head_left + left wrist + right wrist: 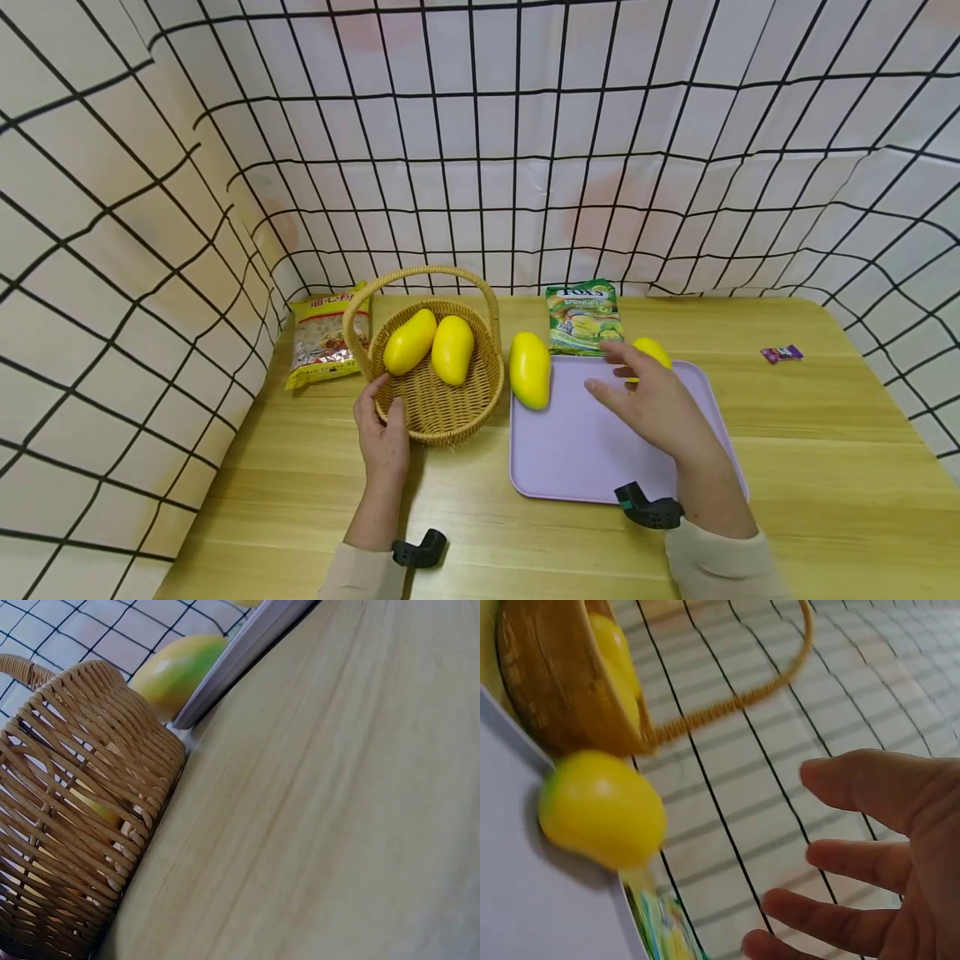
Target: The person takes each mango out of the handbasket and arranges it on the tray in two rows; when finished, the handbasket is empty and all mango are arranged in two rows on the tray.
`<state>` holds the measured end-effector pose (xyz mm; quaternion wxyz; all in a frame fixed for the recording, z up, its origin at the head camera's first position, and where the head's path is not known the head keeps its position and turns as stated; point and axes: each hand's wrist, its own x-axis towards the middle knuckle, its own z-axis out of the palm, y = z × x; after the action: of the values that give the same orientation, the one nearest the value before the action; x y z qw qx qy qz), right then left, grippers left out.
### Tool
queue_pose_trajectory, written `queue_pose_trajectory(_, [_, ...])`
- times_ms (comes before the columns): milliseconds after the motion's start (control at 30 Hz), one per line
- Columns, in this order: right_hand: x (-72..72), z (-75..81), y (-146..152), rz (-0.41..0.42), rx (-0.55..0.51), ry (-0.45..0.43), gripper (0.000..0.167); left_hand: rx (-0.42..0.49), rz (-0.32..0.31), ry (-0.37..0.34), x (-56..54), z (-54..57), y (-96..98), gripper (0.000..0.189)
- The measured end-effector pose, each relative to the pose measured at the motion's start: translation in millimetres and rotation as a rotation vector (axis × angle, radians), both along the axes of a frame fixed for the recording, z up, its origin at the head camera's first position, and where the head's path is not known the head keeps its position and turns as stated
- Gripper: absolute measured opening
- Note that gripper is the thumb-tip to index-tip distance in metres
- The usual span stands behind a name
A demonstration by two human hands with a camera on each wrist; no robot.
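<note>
Wood-grain table (840, 467) against black-grid white backdrop (495, 125); left hand (386, 437), center-left, pinches the near-left rim of the wicker basket (431, 412), two mangoes (409, 342) inside. Right hand (663, 412), right of center, fingers spread, holding nothing, hovers over the lilac tray (585, 450), a third mango (530, 371) at its upper-left corner, a partly hidden yellow fruit (652, 351) behind the hand. Farther out: FOX'S candy bag (584, 312) above the tray, yellow-and-red food packet (322, 337) left of the basket, small purple wrapped candy (782, 354) at frame right.
</note>
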<state>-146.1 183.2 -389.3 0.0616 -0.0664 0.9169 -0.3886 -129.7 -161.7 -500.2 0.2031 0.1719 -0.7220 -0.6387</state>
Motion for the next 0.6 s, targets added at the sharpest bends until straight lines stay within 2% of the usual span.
queue_pose_trajectory(167, [7.4, -7.3, -45.4, 0.152, -0.023, 0.073, 0.061, 0.008, 0.001, 0.007, 0.0, 0.3, -0.6, 0.042])
queue_pose_trajectory(300, [12.0, -13.9, -82.4, 0.204, -0.09, 0.08, 0.062, 0.005, 0.007, 0.012, -1.2, 0.0, -1.3, 0.042])
queue_pose_trajectory(433, [12.5, -18.7, -114.0, 0.179, -0.151, 0.075, 0.063, -0.003, 0.012, 0.018, -1.6, 0.5, -0.7, 0.042])
queue_pose_trajectory(600, [4.2, -21.8, -147.1, 0.066, -0.204, 0.068, 0.066, -0.004, 0.017, 0.033, -0.6, 0.6, 1.1, 0.042])
